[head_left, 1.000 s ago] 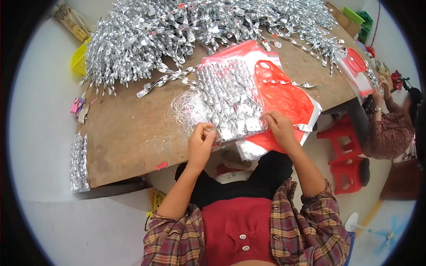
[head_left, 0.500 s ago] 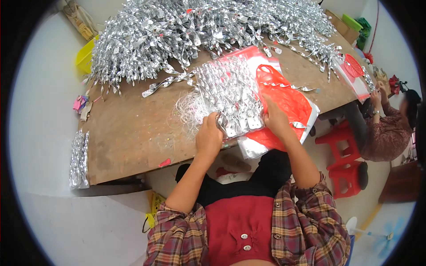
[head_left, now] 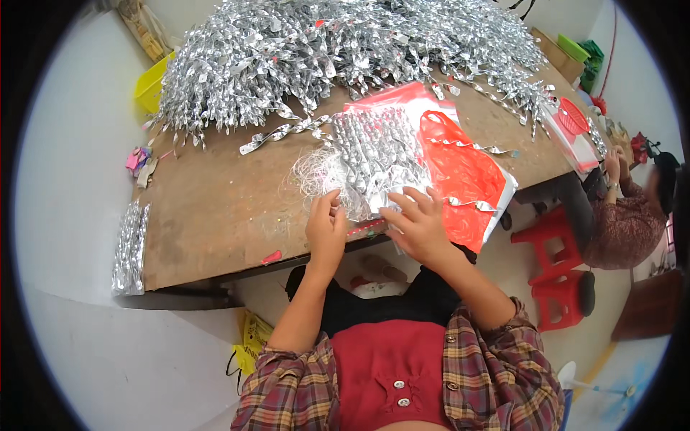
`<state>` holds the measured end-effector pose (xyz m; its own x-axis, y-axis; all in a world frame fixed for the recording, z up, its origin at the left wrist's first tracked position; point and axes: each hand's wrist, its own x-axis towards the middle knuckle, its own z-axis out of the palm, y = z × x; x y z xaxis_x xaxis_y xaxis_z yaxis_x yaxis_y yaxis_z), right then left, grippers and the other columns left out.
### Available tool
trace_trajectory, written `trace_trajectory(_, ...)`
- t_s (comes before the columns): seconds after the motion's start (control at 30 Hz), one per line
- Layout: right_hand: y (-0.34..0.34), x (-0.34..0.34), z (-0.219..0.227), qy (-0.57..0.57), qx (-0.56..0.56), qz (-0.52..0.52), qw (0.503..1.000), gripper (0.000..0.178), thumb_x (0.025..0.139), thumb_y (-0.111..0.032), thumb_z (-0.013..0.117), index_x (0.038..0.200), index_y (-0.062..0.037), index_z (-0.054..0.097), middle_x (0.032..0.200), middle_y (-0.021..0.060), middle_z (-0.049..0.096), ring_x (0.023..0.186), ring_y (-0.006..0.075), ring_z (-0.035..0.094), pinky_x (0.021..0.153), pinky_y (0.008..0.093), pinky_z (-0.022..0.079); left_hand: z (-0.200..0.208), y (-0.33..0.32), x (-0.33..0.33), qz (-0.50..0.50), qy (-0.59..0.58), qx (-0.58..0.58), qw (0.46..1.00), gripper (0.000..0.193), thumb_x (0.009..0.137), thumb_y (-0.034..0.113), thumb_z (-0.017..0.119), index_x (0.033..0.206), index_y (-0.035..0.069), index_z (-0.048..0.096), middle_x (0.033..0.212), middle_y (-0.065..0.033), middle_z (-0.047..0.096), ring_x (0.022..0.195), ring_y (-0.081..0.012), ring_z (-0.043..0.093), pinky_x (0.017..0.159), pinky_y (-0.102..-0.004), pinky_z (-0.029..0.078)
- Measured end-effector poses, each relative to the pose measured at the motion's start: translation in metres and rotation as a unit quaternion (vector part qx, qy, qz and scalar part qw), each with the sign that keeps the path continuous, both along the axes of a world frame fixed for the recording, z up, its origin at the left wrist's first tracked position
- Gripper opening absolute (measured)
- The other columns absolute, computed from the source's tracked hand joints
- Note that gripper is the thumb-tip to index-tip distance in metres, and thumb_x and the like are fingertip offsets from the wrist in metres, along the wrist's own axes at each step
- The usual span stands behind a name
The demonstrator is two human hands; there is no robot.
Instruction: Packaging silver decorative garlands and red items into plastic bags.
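A clear plastic bag packed with rows of twisted silver foil strips [head_left: 377, 147] lies at the table's near edge. Over its lower right corner my right hand [head_left: 420, 226] is spread, fingers apart; whether the fingertips touch the plastic cannot be made out. My left hand [head_left: 327, 233] hovers just off the bag's lower left corner, its fingers loosely bent and holding nothing I can see. A tangle of thin clear strands [head_left: 316, 176] lies left of the bag. Red plastic bags [head_left: 463, 183] spread to its right, with loose twisted strips [head_left: 467, 204] across them.
A large heap of twisted silver strips [head_left: 345, 50] covers the far side of the brown table [head_left: 208, 215]. A filled bag [head_left: 131, 251] hangs at its left edge. Red stools [head_left: 553, 237] and a seated person [head_left: 629, 223] are at the right, near a red basket [head_left: 572, 115].
Both hands have let go of the filled bag, which now lies down on the table edge. My right hand has come left and nearer, its fingers spreading; my left hand has moved slightly left.
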<state>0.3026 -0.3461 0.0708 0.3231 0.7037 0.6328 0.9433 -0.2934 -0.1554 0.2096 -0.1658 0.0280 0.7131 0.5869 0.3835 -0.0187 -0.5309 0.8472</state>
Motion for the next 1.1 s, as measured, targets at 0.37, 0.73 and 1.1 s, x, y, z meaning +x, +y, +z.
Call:
trace_trajectory(0.37, 0.023, 0.035, -0.023, -0.061, 0.017, -0.037, 0.997, 0.052, 0.061, -0.005, 0.064, 0.111, -0.0178, 0.062, 0.117, 0.0046, 0.056, 0.108, 0.0271, 0.05, 0.088, 0.0436, 0.037, 0.006, 0.009, -0.004, -0.153, 0.123, -0.463, 0.864, 0.042, 0.094, 0.032, 0.051, 0.122, 0.002, 0.046, 0.101, -0.0144, 0.062, 0.082, -0.0201, 0.065, 0.07, -0.0303, 0.054)
trace_trajectory(0.73, 0.01, 0.035, -0.013, -0.068, 0.032, -0.054, 0.996, 0.05, 0.069, -0.011, 0.064, 0.117, -0.0259, 0.061, 0.121, 0.0057, 0.055, 0.109, 0.0295, 0.05, 0.086, 0.0454, 0.039, 0.011, -0.019, 0.048, -0.229, 0.049, -0.624, 0.745, 0.035, 0.096, 0.028, 0.046, 0.124, 0.005, 0.046, 0.116, -0.0108, 0.057, 0.106, -0.0238, 0.058, 0.09, -0.0444, 0.049)
trace_trajectory(1.1, 0.007, 0.037, -0.016, 0.008, 0.008, -0.065, 0.998, 0.049, 0.071, -0.006, 0.059, 0.119, -0.013, 0.057, 0.126, 0.0081, 0.052, 0.112, 0.0283, 0.049, 0.09, 0.0467, 0.036, 0.011, -0.014, 0.049, -0.232, 0.061, -0.678, 0.695, 0.034, 0.097, 0.033, 0.044, 0.121, 0.009, 0.049, 0.113, -0.0058, 0.06, 0.099, -0.0212, 0.059, 0.081, -0.0374, 0.051)
